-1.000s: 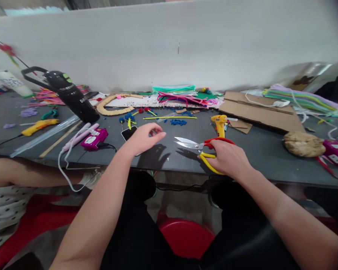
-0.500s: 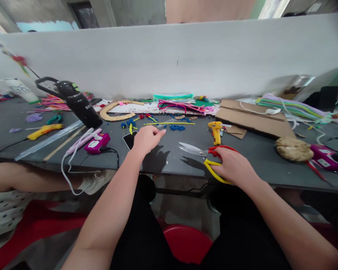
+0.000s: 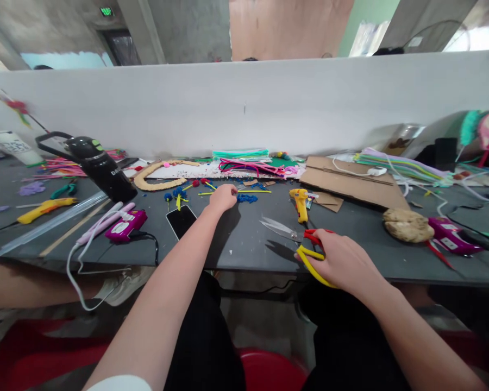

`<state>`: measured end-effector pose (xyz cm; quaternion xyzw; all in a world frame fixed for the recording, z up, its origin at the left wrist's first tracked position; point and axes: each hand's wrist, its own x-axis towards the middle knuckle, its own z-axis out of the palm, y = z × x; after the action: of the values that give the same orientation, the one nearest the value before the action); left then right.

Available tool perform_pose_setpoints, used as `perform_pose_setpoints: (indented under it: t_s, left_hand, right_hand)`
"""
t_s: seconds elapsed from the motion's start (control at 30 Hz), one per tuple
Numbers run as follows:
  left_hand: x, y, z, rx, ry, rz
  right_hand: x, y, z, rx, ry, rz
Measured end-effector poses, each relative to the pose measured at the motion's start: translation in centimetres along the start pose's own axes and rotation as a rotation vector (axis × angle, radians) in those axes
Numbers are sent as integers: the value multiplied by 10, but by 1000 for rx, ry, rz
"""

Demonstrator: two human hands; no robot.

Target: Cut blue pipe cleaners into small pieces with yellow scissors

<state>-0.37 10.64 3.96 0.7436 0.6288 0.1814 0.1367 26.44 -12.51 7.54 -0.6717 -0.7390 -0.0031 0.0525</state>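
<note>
My right hand is closed round the red and yellow handles of a pair of scissors near the front edge of the dark table; the blades lie open and point left. My left hand reaches far across the table with fingers curled on a yellow pipe cleaner, beside blue fuzzy bits. A black phone lies just left of my left forearm.
A yellow glue gun stands behind the scissors. Cardboard sheets, a brown lump, magenta glue guns, a black bottle and pipe cleaner piles crowd the table. Another person's arm shows at the left edge.
My left hand has moved away from me past the phone to the yellow pipe cleaner and closed on it. The right hand has stayed on the scissors. The view has tilted up.
</note>
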Motion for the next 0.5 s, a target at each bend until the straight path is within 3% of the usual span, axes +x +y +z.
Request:
perform_pose_setpoints:
  t_s: [0.1, 0.23, 0.5]
  left_hand:
    - [10, -9, 6, 0, -47, 4]
    - [17, -15, 10, 14, -63, -40]
    - [24, -10, 17, 9, -55, -83]
  right_hand:
    - [0, 6, 3, 53, 50, 26]
    - [2, 14, 5, 114, 6, 62]
    - [5, 10, 6, 198, -23, 111]
